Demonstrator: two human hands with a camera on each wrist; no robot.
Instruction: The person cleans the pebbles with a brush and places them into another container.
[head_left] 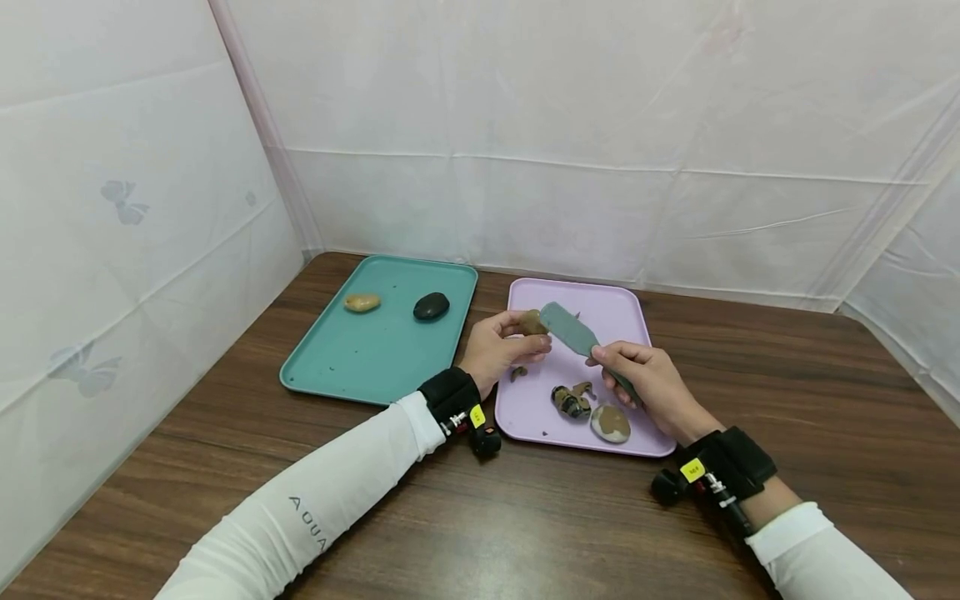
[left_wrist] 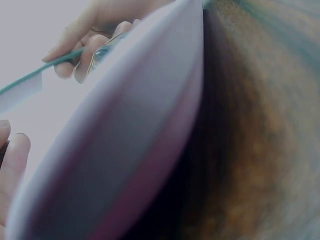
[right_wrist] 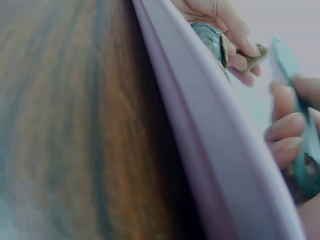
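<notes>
- Stone (head_left: 532,322), mud-coated, pinched in left hand (head_left: 497,347) between thumb and curled fingers, held above far-left part of lilac tray (head_left: 633,310).
- Right hand (head_left: 651,382) wrapped round handle of teal scraper (head_left: 573,333); blade tip touching or just beside the stone, can't tell which.
- Scraper long axis runs diagonally, blade pointing up-left toward the stone, handle down-right into the palm.
- Stone looks hard, dense, smallish; mud probably makes it slippery, so a firm pinch on opposite sides with the dirty face left exposed seems right.
- Scraper looks like stiff, light plastic; hold is at the handle end, well back from the blade.
- On the lilac tray near edge: dark muddy stone (head_left: 570,402) and pale muddy stone (head_left: 611,422), just beside each other, plus mud crumbs.
- Teal tray (head_left: 330,358) to the left holds a tan stone (head_left: 362,302) and a black stone (head_left: 431,306), apart, both looking clean.
- Trays sit on wooden table (head_left: 787,400); wrist views mostly blocked by the tray rim.
</notes>
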